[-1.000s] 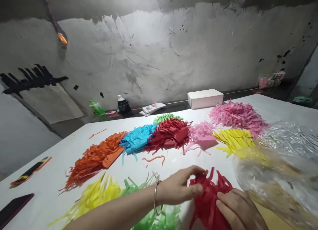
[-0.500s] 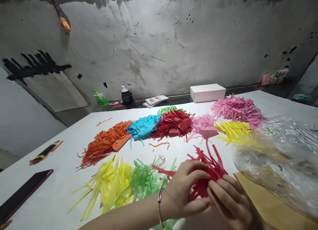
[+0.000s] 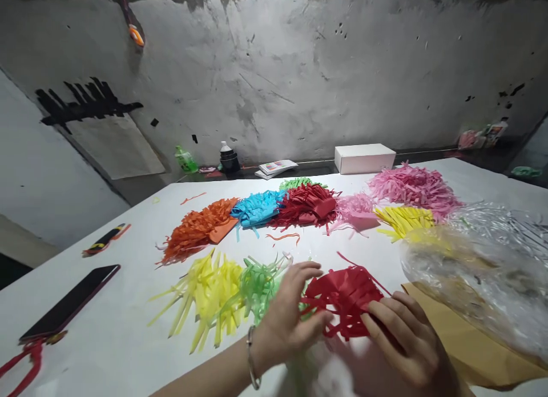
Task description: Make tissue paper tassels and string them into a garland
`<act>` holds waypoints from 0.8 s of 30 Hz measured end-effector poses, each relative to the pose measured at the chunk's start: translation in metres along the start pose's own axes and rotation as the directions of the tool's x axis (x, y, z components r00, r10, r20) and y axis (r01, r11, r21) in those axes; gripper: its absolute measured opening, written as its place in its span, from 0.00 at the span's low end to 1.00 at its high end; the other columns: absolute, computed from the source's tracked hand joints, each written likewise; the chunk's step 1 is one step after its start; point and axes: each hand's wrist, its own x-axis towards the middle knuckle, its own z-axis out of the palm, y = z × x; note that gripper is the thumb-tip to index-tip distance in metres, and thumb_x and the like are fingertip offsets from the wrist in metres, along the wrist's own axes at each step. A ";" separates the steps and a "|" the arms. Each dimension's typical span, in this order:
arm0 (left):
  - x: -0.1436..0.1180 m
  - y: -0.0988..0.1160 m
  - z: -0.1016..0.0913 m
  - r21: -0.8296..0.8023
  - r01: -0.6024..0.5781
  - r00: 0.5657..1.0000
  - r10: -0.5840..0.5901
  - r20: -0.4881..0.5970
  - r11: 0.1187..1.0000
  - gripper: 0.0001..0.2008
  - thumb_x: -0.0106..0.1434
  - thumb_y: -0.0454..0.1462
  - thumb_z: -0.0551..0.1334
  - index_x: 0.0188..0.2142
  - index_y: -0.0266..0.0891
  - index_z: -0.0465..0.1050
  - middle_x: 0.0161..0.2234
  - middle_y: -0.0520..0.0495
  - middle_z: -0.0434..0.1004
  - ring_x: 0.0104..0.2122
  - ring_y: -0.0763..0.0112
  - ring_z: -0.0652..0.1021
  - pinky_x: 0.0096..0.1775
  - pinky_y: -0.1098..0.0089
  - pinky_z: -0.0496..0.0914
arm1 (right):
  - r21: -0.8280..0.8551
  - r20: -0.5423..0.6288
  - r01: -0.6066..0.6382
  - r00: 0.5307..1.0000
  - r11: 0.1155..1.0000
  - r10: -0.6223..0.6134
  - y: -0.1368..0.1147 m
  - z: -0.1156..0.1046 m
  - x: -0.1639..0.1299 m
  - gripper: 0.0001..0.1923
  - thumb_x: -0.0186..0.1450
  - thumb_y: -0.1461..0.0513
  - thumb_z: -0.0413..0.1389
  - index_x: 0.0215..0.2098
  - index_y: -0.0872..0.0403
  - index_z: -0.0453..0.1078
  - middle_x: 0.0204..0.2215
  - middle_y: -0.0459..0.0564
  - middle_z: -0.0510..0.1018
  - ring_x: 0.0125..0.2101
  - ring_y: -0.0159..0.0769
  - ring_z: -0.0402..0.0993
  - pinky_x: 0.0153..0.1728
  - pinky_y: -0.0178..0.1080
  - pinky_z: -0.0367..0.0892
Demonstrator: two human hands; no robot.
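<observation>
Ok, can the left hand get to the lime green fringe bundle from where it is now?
Probably yes. The left hand rests on the red fringe piece, and the lime green fringe bundle lies right beside its fingers on the white table, with nothing between them.

Table (image 3: 128,351): lying under white covering.
Twelve o'clock: orange fringe (image 3: 197,232), blue fringe (image 3: 257,208), red fringe (image 3: 309,205), white box (image 3: 365,157) sitting.
Nine o'clock: phone (image 3: 71,303) resting.
Three o'clock: plastic bag (image 3: 479,271) lying.
</observation>
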 end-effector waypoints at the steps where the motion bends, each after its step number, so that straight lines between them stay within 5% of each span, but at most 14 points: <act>1: -0.003 0.007 0.008 -0.013 -0.056 0.998 0.056 0.031 0.998 0.28 0.58 0.35 0.67 0.58 0.42 0.65 0.57 0.37 0.67 0.57 0.52 0.69 0.57 0.53 0.66 | 0.012 -0.013 -0.013 1.000 1.000 0.013 -0.006 0.001 0.002 0.14 0.70 0.72 0.48 0.38 0.56 0.76 0.35 0.53 0.83 0.39 0.39 0.80 0.49 0.47 0.70; 4: -0.003 0.014 0.028 -0.020 -0.108 0.994 0.108 -0.013 0.994 0.27 0.55 0.28 0.61 0.55 0.41 0.68 0.52 0.39 0.72 0.51 0.56 0.73 0.51 0.57 0.70 | 0.059 -0.065 -0.066 0.995 0.996 0.070 -0.025 0.002 0.005 0.12 0.69 0.72 0.50 0.38 0.57 0.75 0.35 0.53 0.83 0.39 0.38 0.79 0.48 0.48 0.70; 6: -0.002 0.009 0.029 -0.049 0.000 0.992 -0.006 -0.125 0.999 0.20 0.52 0.26 0.57 0.43 0.41 0.75 0.42 0.43 0.76 0.42 0.59 0.76 0.45 0.61 0.71 | 0.084 -0.069 -0.063 0.995 0.994 0.069 -0.035 -0.003 0.005 0.12 0.68 0.73 0.51 0.37 0.57 0.75 0.35 0.54 0.82 0.38 0.38 0.78 0.47 0.47 0.71; 8: -0.007 -0.001 0.019 -0.117 0.143 0.962 -0.166 -0.218 0.983 0.15 0.51 0.26 0.55 0.34 0.41 0.75 0.35 0.46 0.77 0.37 0.62 0.76 0.40 0.64 0.71 | 0.112 -0.081 -0.081 0.993 0.990 0.090 -0.040 -0.011 0.003 0.12 0.67 0.74 0.50 0.37 0.58 0.75 0.34 0.54 0.81 0.38 0.38 0.78 0.46 0.46 0.71; 11: -0.029 -0.016 -0.007 -0.183 0.288 0.898 -0.332 -0.288 0.940 0.12 0.56 0.29 0.55 0.35 0.40 0.75 0.30 0.48 0.77 0.30 0.64 0.76 0.33 0.66 0.71 | 0.155 -0.105 -0.187 0.973 0.970 0.205 -0.043 -0.023 -0.005 0.13 0.65 0.74 0.51 0.39 0.57 0.75 0.34 0.53 0.78 0.36 0.37 0.76 0.43 0.43 0.70; 13: -0.047 -0.019 -0.025 -0.190 0.332 0.862 -0.379 -0.337 0.924 0.11 0.60 0.33 0.56 0.41 0.39 0.74 0.34 0.46 0.78 0.33 0.62 0.78 0.35 0.65 0.72 | 0.170 -0.098 -0.274 0.951 0.947 0.292 -0.045 -0.027 -0.014 0.14 0.65 0.74 0.52 0.43 0.55 0.75 0.36 0.52 0.76 0.37 0.37 0.73 0.42 0.43 0.69; 16: -0.062 -0.008 -0.041 -0.114 0.340 0.851 -0.358 -0.384 0.933 0.18 0.62 0.42 0.63 0.51 0.40 0.72 0.52 0.39 0.75 0.53 0.54 0.75 0.53 0.55 0.68 | 0.196 -0.063 -0.301 0.946 0.933 0.318 -0.051 -0.026 -0.024 0.20 0.66 0.74 0.51 0.53 0.54 0.72 0.39 0.52 0.73 0.40 0.38 0.72 0.45 0.45 0.68; 19: -0.059 0.013 -0.036 -0.057 0.268 0.933 -0.274 -0.234 0.962 0.31 0.60 0.51 0.67 0.58 0.41 0.68 0.60 0.36 0.68 0.61 0.48 0.67 0.61 0.51 0.60 | 0.254 -0.055 -0.217 0.970 0.943 0.239 -0.061 -0.021 -0.027 0.27 0.66 0.76 0.50 0.62 0.58 0.65 0.42 0.55 0.73 0.43 0.40 0.71 0.49 0.48 0.66; 21: -0.051 0.025 -0.024 -0.141 0.246 0.968 -0.250 -0.014 0.959 0.32 0.56 0.55 0.69 0.55 0.39 0.72 0.54 0.36 0.74 0.56 0.48 0.72 0.57 0.55 0.66 | 0.272 -0.061 -0.174 0.978 0.946 0.198 -0.070 -0.019 -0.028 0.29 0.66 0.76 0.52 0.64 0.60 0.62 0.44 0.56 0.73 0.45 0.41 0.71 0.51 0.48 0.66; 24: -0.045 0.031 -0.002 -0.410 0.402 0.899 -0.267 0.348 0.819 0.29 0.52 0.58 0.71 0.38 0.34 0.78 0.33 0.45 0.78 0.35 0.62 0.77 0.40 0.66 0.72 | 0.259 -0.041 -0.186 0.978 0.948 0.203 -0.079 -0.018 -0.037 0.27 0.68 0.75 0.51 0.64 0.60 0.62 0.44 0.56 0.72 0.46 0.42 0.69 0.52 0.47 0.65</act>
